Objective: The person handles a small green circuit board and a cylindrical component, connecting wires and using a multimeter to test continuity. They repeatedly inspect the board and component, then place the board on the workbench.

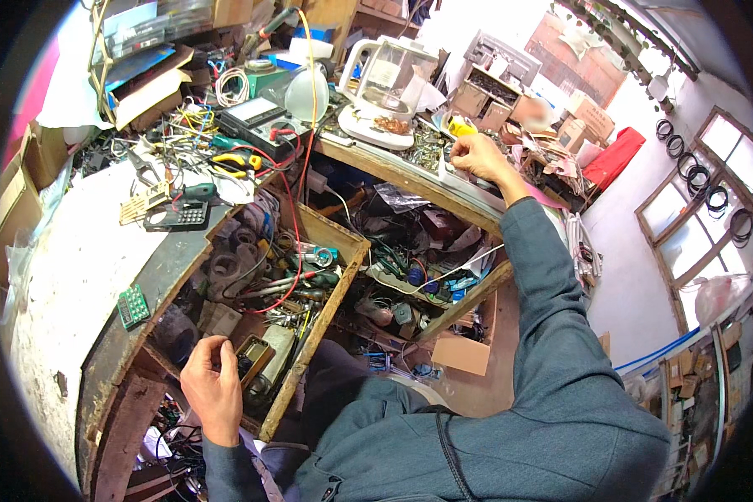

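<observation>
My left hand point(213, 389) hovers over the near-left corner of an open wooden drawer point(316, 361); its fingers are curled together, and whatever they may hold is hidden. Tools, sockets and loose parts fill the drawer. Stretched out to the far right, my right hand point(481, 157) is pinched at the bench edge, among many small metal parts point(429, 155). A yellow object point(461, 126) lies just beyond its fingers. Any small thing in that pinch cannot be made out. A small green circuit board point(132, 307) rests on the left bench edge, away from both hands.
A glass jug point(389, 74) stands on a white base point(376, 125). Yellow-handled pliers point(236, 162), a black device casing point(176, 216) and a black meter point(258, 119) crowd the left bench. A red test lead point(297, 243) hangs across the drawer. A second cluttered compartment point(418, 259) lies open beneath the bench.
</observation>
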Action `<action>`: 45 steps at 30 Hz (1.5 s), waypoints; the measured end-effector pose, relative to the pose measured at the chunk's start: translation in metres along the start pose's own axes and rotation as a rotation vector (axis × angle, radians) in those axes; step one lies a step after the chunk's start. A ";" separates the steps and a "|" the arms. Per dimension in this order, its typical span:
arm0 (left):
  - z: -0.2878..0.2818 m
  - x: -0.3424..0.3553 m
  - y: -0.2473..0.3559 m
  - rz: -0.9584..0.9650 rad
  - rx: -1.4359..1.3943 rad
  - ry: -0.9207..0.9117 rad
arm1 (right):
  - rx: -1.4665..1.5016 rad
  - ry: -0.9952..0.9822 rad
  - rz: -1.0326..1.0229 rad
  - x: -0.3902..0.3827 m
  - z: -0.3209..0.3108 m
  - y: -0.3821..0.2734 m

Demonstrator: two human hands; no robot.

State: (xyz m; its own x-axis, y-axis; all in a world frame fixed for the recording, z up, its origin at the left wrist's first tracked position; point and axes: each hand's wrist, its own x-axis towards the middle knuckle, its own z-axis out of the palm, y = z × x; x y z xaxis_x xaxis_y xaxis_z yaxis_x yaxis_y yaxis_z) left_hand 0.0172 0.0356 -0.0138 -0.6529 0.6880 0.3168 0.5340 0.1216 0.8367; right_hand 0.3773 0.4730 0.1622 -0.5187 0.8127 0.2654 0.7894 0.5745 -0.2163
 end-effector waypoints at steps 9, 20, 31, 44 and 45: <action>0.002 -0.003 -0.005 -0.014 -0.009 0.003 | -0.137 -0.088 -0.100 -0.001 -0.001 -0.011; -0.002 -0.004 -0.011 0.026 -0.006 0.055 | -0.446 0.050 -0.224 0.019 0.001 -0.042; 0.001 -0.004 -0.015 0.060 0.130 0.055 | 0.144 0.029 -1.005 -0.007 0.085 -0.317; 0.008 0.000 -0.023 0.043 0.189 0.085 | -0.125 0.016 -1.274 0.021 0.184 -0.497; 0.009 -0.001 -0.025 0.044 0.186 0.083 | -0.129 0.021 -1.293 0.017 0.181 -0.499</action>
State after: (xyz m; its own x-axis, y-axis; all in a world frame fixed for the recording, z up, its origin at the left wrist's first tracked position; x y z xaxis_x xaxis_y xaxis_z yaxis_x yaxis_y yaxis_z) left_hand 0.0093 0.0387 -0.0389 -0.6648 0.6350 0.3935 0.6480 0.2280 0.7267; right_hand -0.0852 0.2175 0.1048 -0.9190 -0.3221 0.2273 -0.2497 0.9218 0.2965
